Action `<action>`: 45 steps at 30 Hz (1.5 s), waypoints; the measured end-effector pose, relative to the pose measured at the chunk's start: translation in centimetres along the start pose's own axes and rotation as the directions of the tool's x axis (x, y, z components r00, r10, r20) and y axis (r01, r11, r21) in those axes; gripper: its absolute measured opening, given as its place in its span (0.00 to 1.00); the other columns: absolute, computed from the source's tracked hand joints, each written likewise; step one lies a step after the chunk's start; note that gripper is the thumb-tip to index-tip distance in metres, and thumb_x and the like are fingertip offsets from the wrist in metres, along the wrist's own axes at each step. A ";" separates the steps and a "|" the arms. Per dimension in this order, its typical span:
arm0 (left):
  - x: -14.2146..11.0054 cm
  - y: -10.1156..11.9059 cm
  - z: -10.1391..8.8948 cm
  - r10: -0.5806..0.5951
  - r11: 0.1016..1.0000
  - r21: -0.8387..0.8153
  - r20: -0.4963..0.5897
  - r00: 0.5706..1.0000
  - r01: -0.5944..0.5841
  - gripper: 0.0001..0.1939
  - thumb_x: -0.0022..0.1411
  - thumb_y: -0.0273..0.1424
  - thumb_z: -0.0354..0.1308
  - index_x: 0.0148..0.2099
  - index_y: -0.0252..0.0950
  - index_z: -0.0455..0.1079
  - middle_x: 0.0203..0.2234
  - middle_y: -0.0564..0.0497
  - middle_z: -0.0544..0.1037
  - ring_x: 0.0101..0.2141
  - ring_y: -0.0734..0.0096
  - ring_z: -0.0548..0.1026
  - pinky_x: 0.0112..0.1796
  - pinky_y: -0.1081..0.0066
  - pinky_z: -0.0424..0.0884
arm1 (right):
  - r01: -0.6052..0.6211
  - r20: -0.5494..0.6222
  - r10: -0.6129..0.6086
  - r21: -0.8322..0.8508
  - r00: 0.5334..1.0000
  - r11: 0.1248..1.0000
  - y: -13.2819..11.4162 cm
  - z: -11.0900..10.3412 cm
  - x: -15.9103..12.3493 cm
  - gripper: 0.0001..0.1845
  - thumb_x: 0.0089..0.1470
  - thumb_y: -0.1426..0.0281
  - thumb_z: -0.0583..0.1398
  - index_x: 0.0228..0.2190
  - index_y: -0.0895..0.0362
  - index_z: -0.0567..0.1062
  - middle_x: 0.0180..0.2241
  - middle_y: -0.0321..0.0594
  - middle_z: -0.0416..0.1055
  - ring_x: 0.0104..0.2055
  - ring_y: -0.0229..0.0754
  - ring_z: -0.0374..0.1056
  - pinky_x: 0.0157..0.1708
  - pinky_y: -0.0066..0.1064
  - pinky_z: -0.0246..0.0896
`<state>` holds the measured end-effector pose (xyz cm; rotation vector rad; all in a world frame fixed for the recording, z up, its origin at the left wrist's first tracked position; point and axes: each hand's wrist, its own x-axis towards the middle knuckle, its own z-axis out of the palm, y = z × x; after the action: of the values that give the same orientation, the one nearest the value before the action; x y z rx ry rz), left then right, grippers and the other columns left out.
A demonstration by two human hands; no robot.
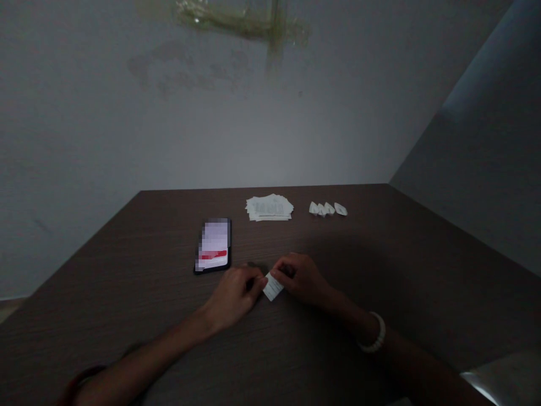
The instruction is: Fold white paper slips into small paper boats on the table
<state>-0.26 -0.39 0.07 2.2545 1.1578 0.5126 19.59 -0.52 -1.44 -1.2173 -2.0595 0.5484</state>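
A small white paper slip (273, 286) with printed marks is held between my two hands, low at the middle of the table. My right hand (299, 277) pinches its upper end. My left hand (233, 298) closes on its other side, with the fingertips at the slip's left edge. A small dark shape or shadow (253, 265) lies just beyond my left fingers, and I cannot tell which. A white beaded bracelet (374, 334) circles my right wrist.
A dark wood-grain table (338, 265) stands against a stained grey wall. Farther off lie a stack of printed papers (269, 207), several small folded paper pieces (327, 209), and a phone (213, 245) with a blurred screen, left of my hands.
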 end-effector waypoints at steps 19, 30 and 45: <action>-0.4 -0.7 0.2 0.211 0.946 0.283 -0.175 0.962 -0.156 0.13 0.59 0.41 0.59 0.36 0.35 0.72 0.32 0.48 0.72 0.36 0.61 0.69 0.38 0.62 0.66 | 0.099 0.091 -0.076 -0.291 0.993 0.951 0.5 -0.5 -0.4 0.05 0.53 0.68 0.62 0.29 0.56 0.73 0.29 0.37 0.70 0.34 0.40 0.63 0.33 0.30 0.55; 0.3 -2.2 0.4 0.168 0.985 0.053 -0.156 0.973 -0.161 0.03 0.59 0.29 0.61 0.33 0.35 0.71 0.30 0.51 0.73 0.35 0.65 0.69 0.37 0.66 0.65 | 0.105 0.084 -0.092 -0.169 0.992 0.980 0.6 -0.7 -0.5 0.06 0.50 0.70 0.65 0.32 0.56 0.74 0.29 0.36 0.71 0.34 0.39 0.63 0.34 0.30 0.55; 0.0 -3.0 -0.6 0.398 0.914 0.108 -0.044 0.916 -0.392 0.09 0.65 0.25 0.50 0.36 0.34 0.72 0.31 0.48 0.73 0.35 0.66 0.69 0.37 0.65 0.67 | 0.210 0.137 -0.199 -0.068 0.970 0.975 1.7 -0.9 -0.8 0.08 0.52 0.71 0.64 0.37 0.55 0.77 0.34 0.39 0.75 0.37 0.40 0.68 0.39 0.31 0.60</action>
<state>-2.47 1.24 -1.31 2.5891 0.7638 0.7029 21.49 -0.37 -2.19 -1.0206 -2.3056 0.4598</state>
